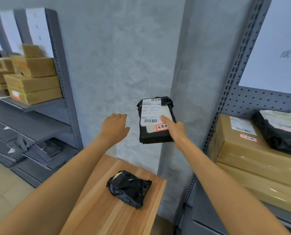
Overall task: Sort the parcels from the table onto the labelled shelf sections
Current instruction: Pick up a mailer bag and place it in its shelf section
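My right hand (174, 128) grips a flat black parcel (155, 120) by its right edge, thumb on the white shipping label, and holds it up in front of the grey wall. A red-bordered sticker sits near the parcel's lower right. My left hand (114, 128) hovers just left of the parcel, fingers relaxed, apart from it and holding nothing. A second black plastic-wrapped parcel (128, 188) lies on the wooden table (94, 209) below.
A grey metal shelf (239, 102) at the right holds stacked cardboard boxes (253, 156) and a black parcel (280, 131). A shelf (63, 78) at the left carries several brown boxes (33, 82), with dark flat packages (39, 150) lower down. White section labels hang above both.
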`<control>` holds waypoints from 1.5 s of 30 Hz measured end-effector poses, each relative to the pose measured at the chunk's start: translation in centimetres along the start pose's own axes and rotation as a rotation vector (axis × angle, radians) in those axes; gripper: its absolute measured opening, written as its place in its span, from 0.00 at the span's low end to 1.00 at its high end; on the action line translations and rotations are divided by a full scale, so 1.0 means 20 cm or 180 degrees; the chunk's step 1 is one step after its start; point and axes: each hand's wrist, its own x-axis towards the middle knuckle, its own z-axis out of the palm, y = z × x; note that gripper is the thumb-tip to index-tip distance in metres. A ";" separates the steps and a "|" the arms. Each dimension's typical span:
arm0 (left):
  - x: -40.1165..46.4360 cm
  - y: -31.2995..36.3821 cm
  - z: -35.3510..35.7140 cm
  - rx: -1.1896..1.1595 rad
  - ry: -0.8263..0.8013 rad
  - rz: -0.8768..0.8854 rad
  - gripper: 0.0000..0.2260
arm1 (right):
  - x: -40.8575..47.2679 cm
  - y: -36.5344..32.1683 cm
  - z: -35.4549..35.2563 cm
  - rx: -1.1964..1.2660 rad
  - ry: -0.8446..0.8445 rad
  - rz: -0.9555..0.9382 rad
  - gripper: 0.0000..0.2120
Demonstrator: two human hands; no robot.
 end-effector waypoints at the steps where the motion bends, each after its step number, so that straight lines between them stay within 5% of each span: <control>1: 0.00 0.02 -0.03 0.0013 0.0018 0.0040 0.23 | -0.01 -0.03 -0.02 0.0016 0.0031 -0.0012 0.18; 20: 0.17 0.94 -0.54 -0.0417 0.0718 0.1230 0.22 | -0.26 -0.61 -0.96 -0.0106 0.1027 -0.0278 0.23; 35: 0.04 2.27 -0.61 -0.1011 0.0784 0.2183 0.27 | -0.70 -0.55 -2.33 0.0084 0.1855 -0.0014 0.19; 45: -0.19 2.98 -0.53 -0.1065 0.0602 0.2269 0.27 | -0.90 -0.36 -3.08 0.0029 0.2001 0.0280 0.19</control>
